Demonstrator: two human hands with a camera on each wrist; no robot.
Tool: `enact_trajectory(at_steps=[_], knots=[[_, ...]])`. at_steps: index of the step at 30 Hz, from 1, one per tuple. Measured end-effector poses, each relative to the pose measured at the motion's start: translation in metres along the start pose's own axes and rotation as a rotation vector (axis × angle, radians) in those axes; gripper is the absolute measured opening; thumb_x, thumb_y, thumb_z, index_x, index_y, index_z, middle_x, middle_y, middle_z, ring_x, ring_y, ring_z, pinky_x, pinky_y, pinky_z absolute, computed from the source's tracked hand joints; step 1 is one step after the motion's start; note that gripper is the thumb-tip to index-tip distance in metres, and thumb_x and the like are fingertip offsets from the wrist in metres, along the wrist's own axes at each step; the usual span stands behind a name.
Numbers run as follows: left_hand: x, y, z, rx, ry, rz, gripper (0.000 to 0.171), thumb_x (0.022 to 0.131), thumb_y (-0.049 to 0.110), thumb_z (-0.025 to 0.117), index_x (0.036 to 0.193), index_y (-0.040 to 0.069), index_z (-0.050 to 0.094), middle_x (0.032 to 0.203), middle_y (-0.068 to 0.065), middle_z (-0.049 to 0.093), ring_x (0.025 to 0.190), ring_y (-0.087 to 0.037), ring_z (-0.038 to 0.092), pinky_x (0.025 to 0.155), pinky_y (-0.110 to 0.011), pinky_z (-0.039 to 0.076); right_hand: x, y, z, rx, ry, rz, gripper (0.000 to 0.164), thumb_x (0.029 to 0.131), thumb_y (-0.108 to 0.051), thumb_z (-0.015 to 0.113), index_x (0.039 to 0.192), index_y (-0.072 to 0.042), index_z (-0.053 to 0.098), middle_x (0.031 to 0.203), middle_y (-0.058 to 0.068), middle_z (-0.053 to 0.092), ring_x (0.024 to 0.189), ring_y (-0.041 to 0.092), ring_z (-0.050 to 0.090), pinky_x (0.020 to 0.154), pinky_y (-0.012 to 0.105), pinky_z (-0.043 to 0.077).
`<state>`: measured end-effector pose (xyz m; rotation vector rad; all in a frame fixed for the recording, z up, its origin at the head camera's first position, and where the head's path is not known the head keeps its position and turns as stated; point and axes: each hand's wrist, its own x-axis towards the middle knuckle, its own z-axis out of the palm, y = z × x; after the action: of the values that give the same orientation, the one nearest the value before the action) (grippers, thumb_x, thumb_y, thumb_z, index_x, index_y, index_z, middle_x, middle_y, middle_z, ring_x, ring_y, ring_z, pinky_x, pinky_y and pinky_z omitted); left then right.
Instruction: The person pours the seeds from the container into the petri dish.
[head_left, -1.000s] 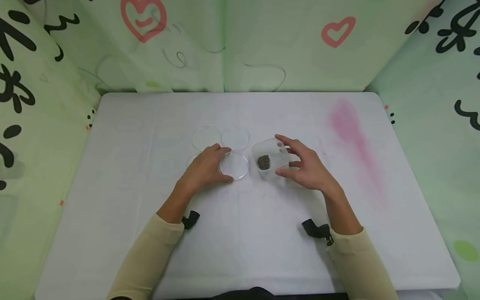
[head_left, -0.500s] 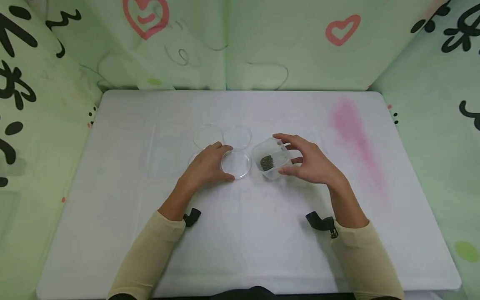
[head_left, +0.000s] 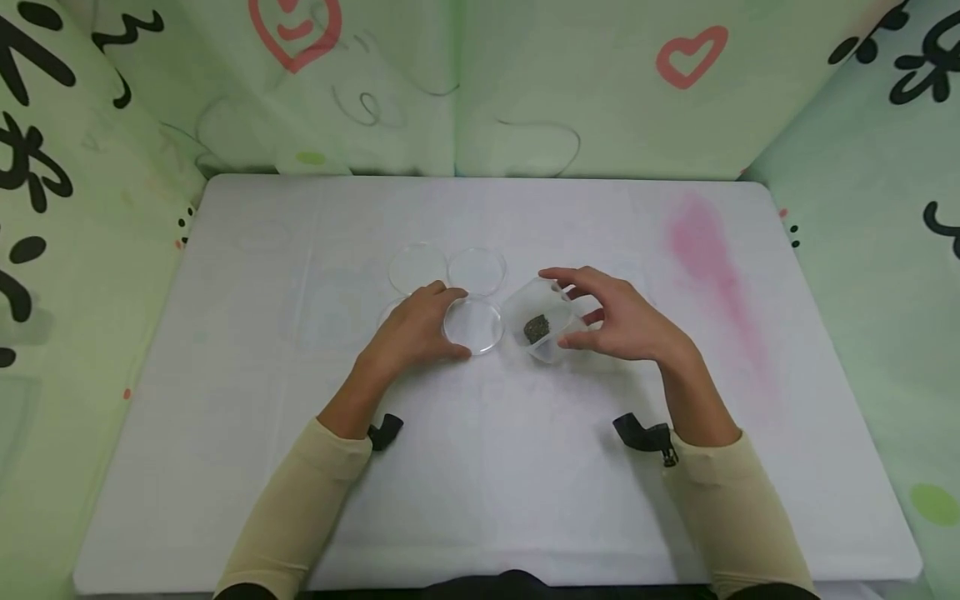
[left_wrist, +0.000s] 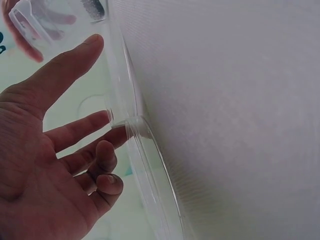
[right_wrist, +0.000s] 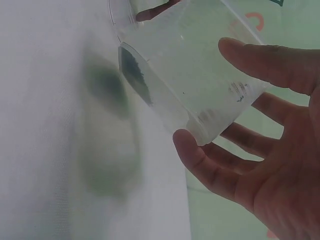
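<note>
Left hand (head_left: 420, 329): thumb and fingers spread apart around left edge of clear, round, plastic-looking dish (head_left: 474, 327) on white table (head_left: 480, 492). Couple more clear round dishes (head_left: 477, 272) just behind. Right hand (head_left: 622, 323): clamped on translucent plastic box (head_left: 558, 315), tilted, off table, just right of dish, dark grey grainy stuff (head_left: 536, 328) bunched inside.

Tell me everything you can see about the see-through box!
The box is clear but a bit cloudy, and looks like plastic, with rounded corners and tiny marks on one side. A clump of dark, grainy-looking stuff is inside. The right hand holds it with thumb and fingers, tilted, above the white table, beside a clear round dish. I can't tell whether the box touches the dish.
</note>
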<state>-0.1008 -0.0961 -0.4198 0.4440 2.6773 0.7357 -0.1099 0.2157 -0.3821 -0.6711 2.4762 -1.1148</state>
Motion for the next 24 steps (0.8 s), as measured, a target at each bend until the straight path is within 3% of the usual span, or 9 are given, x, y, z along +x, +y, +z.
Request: enact_trajectory(at_steps=[17, 24], knots=[[0.000, 0.002, -0.001, 0.002, -0.016, -0.031, 0.086, 0.077, 0.034, 0.093, 0.149, 0.011, 0.055, 0.130, -0.010, 0.060, 0.116, -0.027, 0.059, 0.101, -0.044, 0.053, 0.011, -0.010, -0.006, -0.081, -0.053, -0.008, 0.082, 0.081, -0.011, 0.088, 0.153, -0.026, 0.051, 0.135, 0.007, 0.060, 0.119, 0.022, 0.060, 0.088, 0.047, 0.059], [-0.001, 0.002, -0.001, 0.001, -0.017, -0.030, 0.084, 0.078, 0.034, 0.093, 0.150, 0.011, 0.055, 0.130, -0.009, 0.059, 0.115, -0.027, 0.058, 0.100, -0.043, 0.052, 0.017, -0.015, -0.009, -0.100, -0.082, -0.001, 0.079, 0.082, -0.015, 0.088, 0.152, -0.027, 0.052, 0.139, 0.002, 0.060, 0.121, 0.022, 0.060, 0.088, 0.047, 0.059]])
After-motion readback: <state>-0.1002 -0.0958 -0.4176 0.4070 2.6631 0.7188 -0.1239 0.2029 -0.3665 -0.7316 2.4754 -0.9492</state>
